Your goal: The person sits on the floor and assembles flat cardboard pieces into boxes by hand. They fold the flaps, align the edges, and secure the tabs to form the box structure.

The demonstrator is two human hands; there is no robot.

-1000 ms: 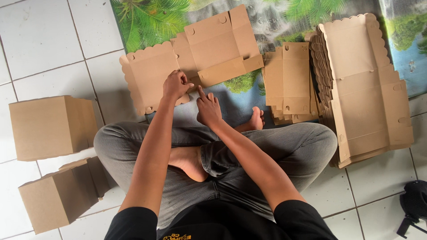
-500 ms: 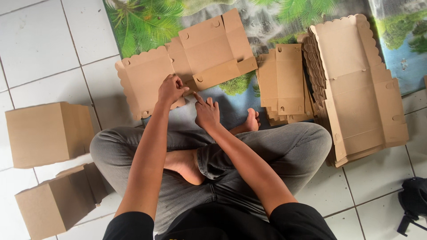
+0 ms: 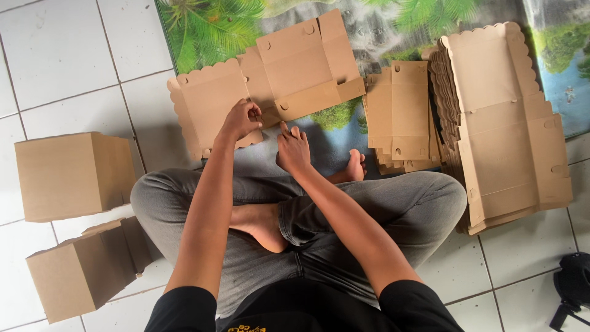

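We note both hands have drawn nearer: left hand (image 3: 241,118) pinches the flat brown scalloped cardboard blank (image 3: 270,80); right hand (image 3: 293,147) presses beside it, fingers loose.

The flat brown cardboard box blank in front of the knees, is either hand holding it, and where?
The left hand pinches the flat brown cardboard box blank at its near scalloped edge; the right hand rests beside it, holding nothing visible.

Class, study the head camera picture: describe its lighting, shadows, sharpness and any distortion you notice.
Head view: soft, even light with no glare on the floor tiles; only faint shadows under the folded boxes; the flat cardboard sheet, left hand and right hand are sharp, without motion blur; tile lines bow slightly toward the edges, suggesting a wide lens.
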